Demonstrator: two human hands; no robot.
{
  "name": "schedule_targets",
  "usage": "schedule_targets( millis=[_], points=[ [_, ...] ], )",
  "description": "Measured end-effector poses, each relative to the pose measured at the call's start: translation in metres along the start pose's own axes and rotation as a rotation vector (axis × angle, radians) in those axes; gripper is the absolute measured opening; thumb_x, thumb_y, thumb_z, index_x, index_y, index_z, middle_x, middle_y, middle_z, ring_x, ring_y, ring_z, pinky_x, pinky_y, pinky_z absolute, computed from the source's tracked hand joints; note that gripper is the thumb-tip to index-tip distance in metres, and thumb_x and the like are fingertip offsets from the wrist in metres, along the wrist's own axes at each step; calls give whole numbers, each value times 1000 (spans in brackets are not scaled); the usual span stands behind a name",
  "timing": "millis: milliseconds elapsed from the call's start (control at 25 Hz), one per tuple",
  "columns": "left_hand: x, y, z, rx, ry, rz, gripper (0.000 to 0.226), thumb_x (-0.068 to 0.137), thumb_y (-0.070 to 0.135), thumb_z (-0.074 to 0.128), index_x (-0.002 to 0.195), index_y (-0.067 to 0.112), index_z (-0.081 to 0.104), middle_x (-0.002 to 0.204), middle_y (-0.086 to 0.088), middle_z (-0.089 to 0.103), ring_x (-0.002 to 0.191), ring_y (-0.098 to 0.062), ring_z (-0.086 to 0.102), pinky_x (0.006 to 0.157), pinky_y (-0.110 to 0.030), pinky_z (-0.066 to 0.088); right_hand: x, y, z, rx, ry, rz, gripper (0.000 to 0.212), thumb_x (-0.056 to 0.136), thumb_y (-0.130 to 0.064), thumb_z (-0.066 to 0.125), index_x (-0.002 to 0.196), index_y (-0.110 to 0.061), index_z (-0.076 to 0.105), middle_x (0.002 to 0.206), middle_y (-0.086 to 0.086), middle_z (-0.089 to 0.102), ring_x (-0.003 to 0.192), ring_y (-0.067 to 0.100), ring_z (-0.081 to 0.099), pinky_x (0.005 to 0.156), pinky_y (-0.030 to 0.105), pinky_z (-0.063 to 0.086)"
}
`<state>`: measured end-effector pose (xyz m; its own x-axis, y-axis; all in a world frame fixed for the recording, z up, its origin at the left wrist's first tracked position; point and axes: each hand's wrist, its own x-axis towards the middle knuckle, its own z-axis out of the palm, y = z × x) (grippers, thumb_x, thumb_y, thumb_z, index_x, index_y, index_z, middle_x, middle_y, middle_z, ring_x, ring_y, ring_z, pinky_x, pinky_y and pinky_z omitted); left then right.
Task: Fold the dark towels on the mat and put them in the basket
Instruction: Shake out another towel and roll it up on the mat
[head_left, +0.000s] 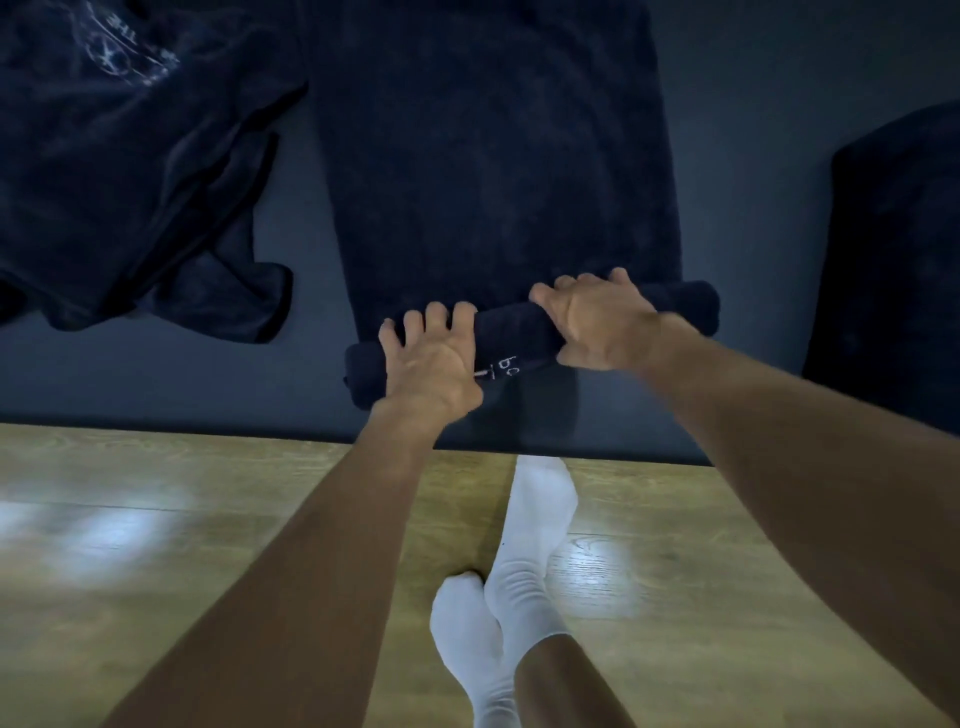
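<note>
While a crumpled towel (130, 171) waits at far left, the left hand (426, 364) and right hand (602, 325) curl over a half-rolled dark towel (493, 156) on the mat (156, 379) — most of its length flat. No basket shows; a dark block (893, 260) crowds the right, bare mat ahead.

left hand (428, 364) pressing on near-left end of rolled towel (519, 332) | right hand (597, 322) gripping its right part | unrolled towel lying flat on mat (311, 234) | crumpled towel (130, 182) lying left | socked feet (509, 571) resting on wooden floor (156, 545)
</note>
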<state>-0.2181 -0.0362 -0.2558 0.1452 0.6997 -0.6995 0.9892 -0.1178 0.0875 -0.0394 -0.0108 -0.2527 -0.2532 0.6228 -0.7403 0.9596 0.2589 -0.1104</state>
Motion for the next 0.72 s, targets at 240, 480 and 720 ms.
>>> schedule_targets(
  millis=[240,480,720],
  points=[
    [-5,2,17,125,230,44,64,83,20,68,137,21,34,125,-3,52,115,-26,48,105,-46,32,8,7,-31,155,-345,104,79,67,-15,70,140,-28,43,111,-7,54,106,24,54,96,43,45],
    [47,-11,-44,-159,-340,10,52,69,4,68,117,18,55,118,-8,60,103,-29,57,88,-40,47,-29,-4,29,-210,253,95,85,79,-28,75,145,-19,23,136,3,41,121,27,44,107,48,30],
    [1,14,-7,205,81,12,78,78,24,75,138,18,26,130,-12,45,120,-34,45,107,-52,30,14,4,-19,65,-64,76,57,77,-7,56,130,-27,51,116,-3,58,110,24,53,105,47,27]
  ],
)
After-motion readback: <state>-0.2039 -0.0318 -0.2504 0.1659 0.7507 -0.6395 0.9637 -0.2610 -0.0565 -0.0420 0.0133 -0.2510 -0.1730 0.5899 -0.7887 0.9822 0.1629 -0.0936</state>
